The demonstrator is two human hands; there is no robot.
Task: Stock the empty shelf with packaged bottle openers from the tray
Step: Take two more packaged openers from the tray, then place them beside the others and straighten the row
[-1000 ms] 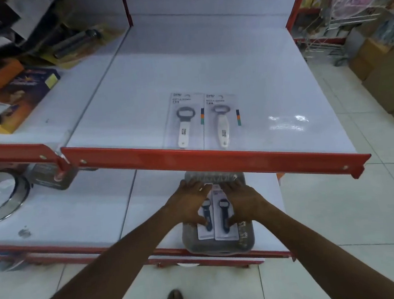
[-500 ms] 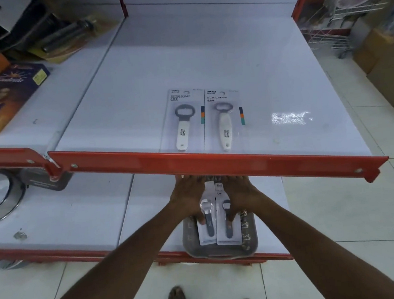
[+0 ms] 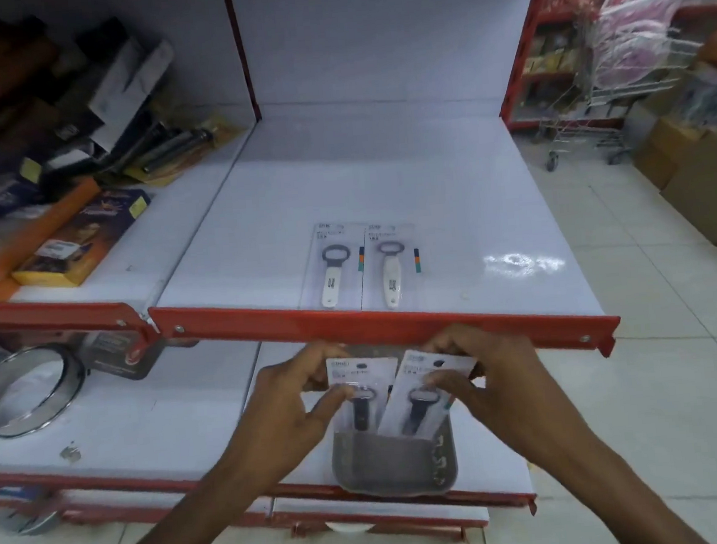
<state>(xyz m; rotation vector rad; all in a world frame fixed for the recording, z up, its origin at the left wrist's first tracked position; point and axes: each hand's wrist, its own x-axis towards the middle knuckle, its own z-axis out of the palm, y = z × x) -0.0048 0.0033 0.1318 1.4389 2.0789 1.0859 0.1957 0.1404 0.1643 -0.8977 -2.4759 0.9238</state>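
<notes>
Two carded bottle openers with white handles, one [image 3: 334, 269] on the left and one [image 3: 391, 269] on the right, lie side by side on the white upper shelf [image 3: 383, 174] just behind its red front rail. Below, a grey tray [image 3: 393, 464] sits on the lower shelf. My left hand [image 3: 292, 401] holds a dark-handled packaged opener [image 3: 361, 395] above the tray. My right hand [image 3: 494, 379] holds a second dark-handled pack [image 3: 419, 396], tilted to the right. Both packs' lower ends are still inside the tray.
The red rail [image 3: 378, 324] of the upper shelf runs just above my hands. Boxes and clutter [image 3: 49, 177] fill the left shelf bay. A metal ring [image 3: 29, 389] lies on the lower shelf at left. Cardboard boxes [image 3: 704, 180] and a wire cart [image 3: 587, 130] stand at right.
Both hands have lifted the two dark-handled packs up out of the tray and spread them apart, the right one tilting. The camera has tipped up toward the shelf.
</notes>
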